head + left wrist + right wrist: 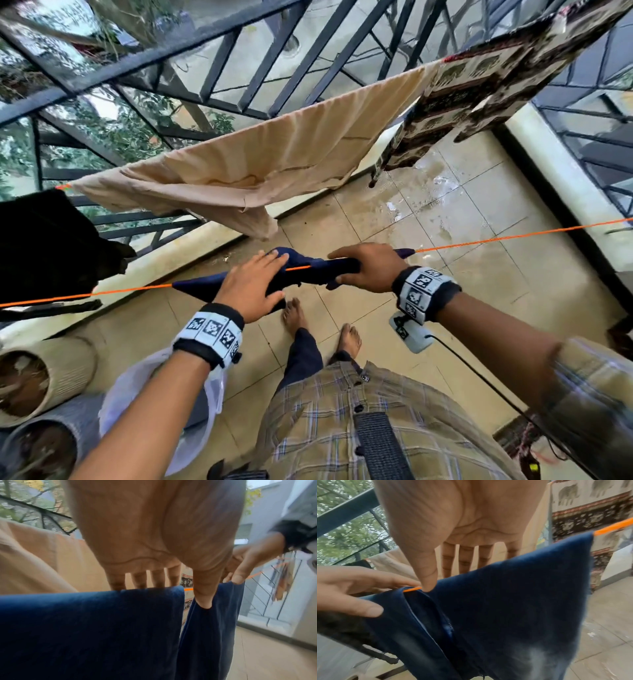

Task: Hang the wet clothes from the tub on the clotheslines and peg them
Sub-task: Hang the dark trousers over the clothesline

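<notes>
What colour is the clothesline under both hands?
Bright orange; the clothesline shows best in the head view.

Fingertips of left hand (pixel 150 536) hidden behind navy garment (pixel 89 628) | garment's lower part cut off by frame edge

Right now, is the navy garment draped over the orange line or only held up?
Draped: the navy garment straddles the orange line, cloth hanging down both sides.

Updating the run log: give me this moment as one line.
stage: spreading | item: navy garment draped over orange clothesline | left hand: flat on it | right hand: over its top | pegs: none visible
</notes>
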